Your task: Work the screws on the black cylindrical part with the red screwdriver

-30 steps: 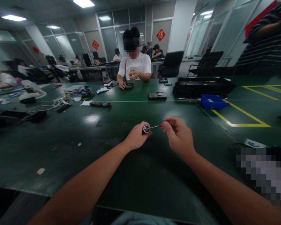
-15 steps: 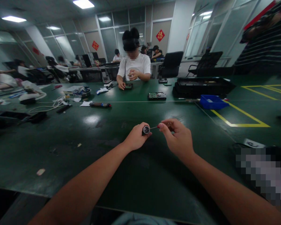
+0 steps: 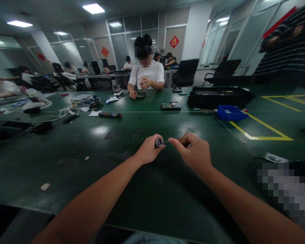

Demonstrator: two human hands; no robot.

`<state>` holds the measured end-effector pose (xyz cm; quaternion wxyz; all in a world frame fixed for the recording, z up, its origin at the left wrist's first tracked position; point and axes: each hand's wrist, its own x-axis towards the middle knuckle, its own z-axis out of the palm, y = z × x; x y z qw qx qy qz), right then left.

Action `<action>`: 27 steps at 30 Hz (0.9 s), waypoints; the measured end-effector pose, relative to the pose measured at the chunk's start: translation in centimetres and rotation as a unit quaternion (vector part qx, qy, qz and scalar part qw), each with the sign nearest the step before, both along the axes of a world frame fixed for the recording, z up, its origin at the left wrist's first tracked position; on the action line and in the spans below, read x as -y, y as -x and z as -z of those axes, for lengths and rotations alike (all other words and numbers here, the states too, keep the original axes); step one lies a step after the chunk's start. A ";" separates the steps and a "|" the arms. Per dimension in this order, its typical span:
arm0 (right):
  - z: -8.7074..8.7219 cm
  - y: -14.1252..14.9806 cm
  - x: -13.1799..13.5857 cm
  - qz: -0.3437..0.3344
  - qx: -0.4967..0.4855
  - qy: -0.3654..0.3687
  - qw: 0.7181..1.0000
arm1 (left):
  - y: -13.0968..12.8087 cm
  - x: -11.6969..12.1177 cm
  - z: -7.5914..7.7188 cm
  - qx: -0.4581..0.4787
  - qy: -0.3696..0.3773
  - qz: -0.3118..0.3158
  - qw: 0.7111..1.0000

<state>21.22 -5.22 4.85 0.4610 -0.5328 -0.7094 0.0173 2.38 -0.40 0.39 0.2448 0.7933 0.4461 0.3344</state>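
Observation:
Over the middle of the green table, my left hand (image 3: pixel 149 150) is wrapped round a small dark cylindrical part (image 3: pixel 159 142). Its round end, with a silvery rim, faces me; its kind is not clear. Just to the right, my right hand (image 3: pixel 195 149) is closed on a screwdriver (image 3: pixel 182 140) with an amber-brown handle. The screwdriver's thin shaft points left and its tip meets the edge of the cylindrical part. Whether the tip touches a screw is too small to see.
Beyond my hands lie a hard drive (image 3: pixel 170 106), a blue tray (image 3: pixel 231 113), a black case (image 3: pixel 220 96) and a dark pen-shaped tool (image 3: pixel 109 115). A person in a white shirt (image 3: pixel 156 73) works opposite. Cables (image 3: pixel 58 115) lie at the left.
My right hand has turned and shifted its fingers on the screwdriver, so more of the handle shows. The cylindrical part stays in my left hand, almost unmoved. The view has tilted slightly.

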 end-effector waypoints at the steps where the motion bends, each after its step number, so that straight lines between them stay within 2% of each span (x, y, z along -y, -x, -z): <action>1: 0.0 0.0 0.0 -0.003 0.002 0.004 1.000 | 0.0 0.0 0.0 -0.001 0.000 -0.001 1.000; 8: -0.1 0.0 0.3 -0.063 0.026 0.009 0.998 | 0.0 -0.2 0.1 0.006 0.002 0.004 1.000; 20: -0.1 0.1 0.3 -0.083 0.014 -0.020 0.996 | -0.1 -0.3 0.5 0.002 -0.011 0.003 1.000; 27: -0.3 0.5 0.7 -0.116 0.010 0.021 0.993 | -0.2 -0.3 0.5 0.000 -0.021 0.015 1.000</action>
